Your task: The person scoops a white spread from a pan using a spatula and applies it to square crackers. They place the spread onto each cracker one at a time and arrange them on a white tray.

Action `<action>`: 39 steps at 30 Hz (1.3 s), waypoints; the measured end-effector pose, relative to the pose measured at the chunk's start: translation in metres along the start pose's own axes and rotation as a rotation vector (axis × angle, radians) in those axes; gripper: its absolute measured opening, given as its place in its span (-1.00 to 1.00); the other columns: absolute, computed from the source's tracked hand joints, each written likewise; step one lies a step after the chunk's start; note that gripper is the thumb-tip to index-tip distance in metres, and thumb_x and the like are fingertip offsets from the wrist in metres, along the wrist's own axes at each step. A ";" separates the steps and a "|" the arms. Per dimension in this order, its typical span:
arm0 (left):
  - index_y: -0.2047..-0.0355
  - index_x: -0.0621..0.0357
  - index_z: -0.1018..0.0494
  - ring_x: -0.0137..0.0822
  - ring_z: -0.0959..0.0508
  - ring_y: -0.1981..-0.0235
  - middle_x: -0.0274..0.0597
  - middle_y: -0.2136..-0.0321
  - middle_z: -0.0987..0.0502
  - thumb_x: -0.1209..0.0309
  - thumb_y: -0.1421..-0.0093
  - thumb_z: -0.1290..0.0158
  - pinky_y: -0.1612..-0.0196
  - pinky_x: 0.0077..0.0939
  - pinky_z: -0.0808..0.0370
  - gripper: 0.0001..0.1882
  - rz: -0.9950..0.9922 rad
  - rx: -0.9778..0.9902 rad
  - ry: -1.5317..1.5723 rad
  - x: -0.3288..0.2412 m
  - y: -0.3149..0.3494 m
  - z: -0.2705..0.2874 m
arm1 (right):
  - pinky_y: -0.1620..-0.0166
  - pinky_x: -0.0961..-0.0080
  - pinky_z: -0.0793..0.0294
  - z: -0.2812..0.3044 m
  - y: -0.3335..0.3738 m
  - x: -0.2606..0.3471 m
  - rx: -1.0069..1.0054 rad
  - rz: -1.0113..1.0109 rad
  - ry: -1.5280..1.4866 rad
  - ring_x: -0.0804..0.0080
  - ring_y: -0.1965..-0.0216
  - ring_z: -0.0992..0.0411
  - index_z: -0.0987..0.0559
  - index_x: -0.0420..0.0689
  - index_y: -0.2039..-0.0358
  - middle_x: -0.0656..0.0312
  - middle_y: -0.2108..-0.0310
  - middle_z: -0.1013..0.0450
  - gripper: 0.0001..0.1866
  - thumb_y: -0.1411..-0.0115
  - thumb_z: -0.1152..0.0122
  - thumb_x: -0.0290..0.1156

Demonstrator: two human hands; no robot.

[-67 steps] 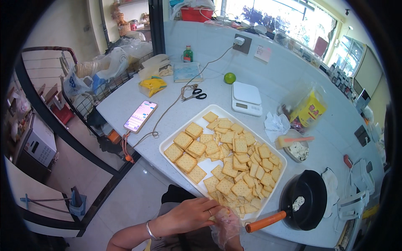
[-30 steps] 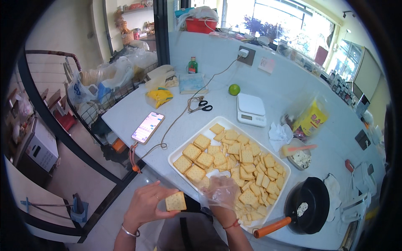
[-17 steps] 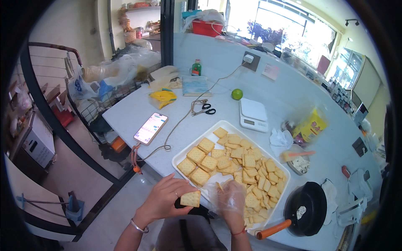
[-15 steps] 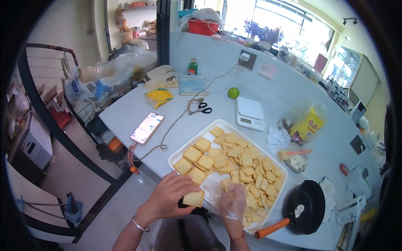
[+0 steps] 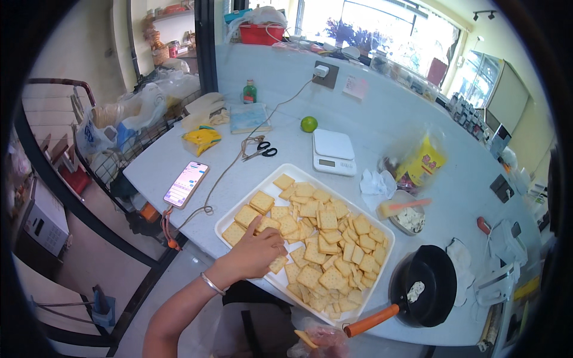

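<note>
A white tray (image 5: 388,262) holds many square crackers (image 5: 328,221), loosely heaped on its right side and set in neat stacks (image 5: 262,201) along its left. My left hand (image 5: 253,253), bare with a bracelet at the wrist, reaches over the tray's near left edge. Its fingers bend down around a cracker (image 5: 277,264), partly hidden under the hand. Low at the bottom edge, my right hand (image 5: 331,339) wears a clear plastic glove. It grips another cracker (image 5: 306,338), held off the near side of the tray.
A black pan (image 5: 439,286) with an orange handle sits right of the tray. Beyond are a bowl of white filling (image 5: 412,222) with a spatula (image 5: 397,209), a yellow bag (image 5: 421,164) and a white scale (image 5: 333,152). Leftward lie scissors (image 5: 261,151), a cable and a phone (image 5: 187,184).
My left hand has moved forward with its cracker, from before the tray to over its left part. My right hand has drawn back from the cracker heap to the bottom edge. The view has shifted.
</note>
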State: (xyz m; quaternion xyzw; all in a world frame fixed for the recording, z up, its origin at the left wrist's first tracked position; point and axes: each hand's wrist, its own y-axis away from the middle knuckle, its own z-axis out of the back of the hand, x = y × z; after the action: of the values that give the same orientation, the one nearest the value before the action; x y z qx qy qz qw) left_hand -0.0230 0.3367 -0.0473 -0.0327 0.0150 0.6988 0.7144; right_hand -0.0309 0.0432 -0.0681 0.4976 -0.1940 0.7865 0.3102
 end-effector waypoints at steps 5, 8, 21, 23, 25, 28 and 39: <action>0.25 -0.10 -0.53 -0.41 -0.38 0.06 -0.42 0.34 -0.49 0.35 0.21 -0.21 -0.25 -0.05 0.12 -0.60 -0.019 0.036 -0.018 -0.004 0.001 0.010 | 0.10 0.35 -0.36 0.004 -0.013 0.027 0.039 0.029 -0.011 0.26 0.17 -0.39 -0.50 -0.15 0.14 0.13 0.20 -0.45 -0.68 -0.03 -0.12 -0.44; 0.31 -0.10 -0.55 -0.42 -0.41 0.14 -0.45 0.41 -0.51 0.35 0.23 -0.21 -0.25 -0.08 0.08 -0.65 -0.019 0.024 -0.067 -0.004 0.003 0.008 | 0.06 0.31 -0.34 0.004 -0.016 0.012 -0.013 0.331 0.024 0.19 0.15 -0.38 -0.49 -0.15 0.13 0.11 0.19 -0.45 -0.67 -0.03 -0.14 -0.45; 0.03 0.10 -0.34 -0.26 -0.42 0.03 -0.19 0.13 -0.46 0.35 0.02 -0.22 -0.04 -0.27 -0.32 -0.48 -0.335 0.247 1.245 -0.069 0.025 0.064 | 0.35 0.37 -0.42 0.029 -0.035 0.042 -0.547 0.772 0.410 0.30 0.45 -0.41 -0.53 -0.03 0.31 0.31 0.42 -0.42 -0.61 0.25 -0.32 -0.26; 0.04 0.18 -0.36 -0.31 -0.39 0.03 -0.23 0.08 -0.41 0.30 0.11 -0.30 -0.03 -0.37 -0.32 -0.40 -0.187 0.346 1.550 -0.091 0.039 0.051 | 0.30 0.28 -0.41 0.039 -0.037 0.044 -0.560 0.806 0.374 0.27 0.41 -0.39 -0.53 0.00 0.29 0.31 0.37 -0.40 -0.57 0.26 -0.33 -0.24; 0.04 0.23 -0.36 -0.34 -0.36 0.01 -0.25 0.06 -0.37 0.31 0.15 -0.33 -0.03 -0.43 -0.32 -0.35 -0.071 0.412 1.816 -0.104 0.046 0.042 | 0.21 0.17 -0.39 0.054 -0.031 0.051 -0.233 0.620 0.328 0.21 0.33 -0.38 -0.53 0.02 0.26 0.29 0.29 -0.37 -0.55 0.26 -0.35 -0.23; 0.05 0.24 -0.34 -0.35 -0.36 0.01 -0.24 0.07 -0.37 0.35 0.17 -0.34 -0.04 -0.45 -0.31 -0.35 -0.081 0.452 2.062 -0.115 0.044 0.032 | 0.13 0.05 -0.33 0.049 -0.021 0.025 -0.433 0.858 0.383 0.18 0.19 -0.33 -0.52 0.01 0.24 0.25 0.19 -0.30 -0.52 0.25 -0.37 -0.18; 0.01 0.30 -0.32 -0.32 -0.34 -0.02 -0.21 0.06 -0.35 0.41 0.17 -0.34 -0.08 -0.43 -0.29 -0.32 -0.225 0.590 1.878 -0.113 0.030 0.014 | 0.16 0.31 -0.33 0.068 -0.028 0.056 -0.234 0.511 0.483 0.23 0.32 -0.35 -0.51 -0.07 0.26 0.19 0.39 -0.38 -0.56 0.17 -0.33 -0.16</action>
State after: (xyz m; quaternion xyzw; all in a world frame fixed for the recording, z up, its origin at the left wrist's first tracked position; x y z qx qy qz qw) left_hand -0.0556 0.2256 -0.0262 -0.3955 0.7455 0.2854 0.4543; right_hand 0.0152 0.0384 0.0113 0.1944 -0.3218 0.9058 0.1954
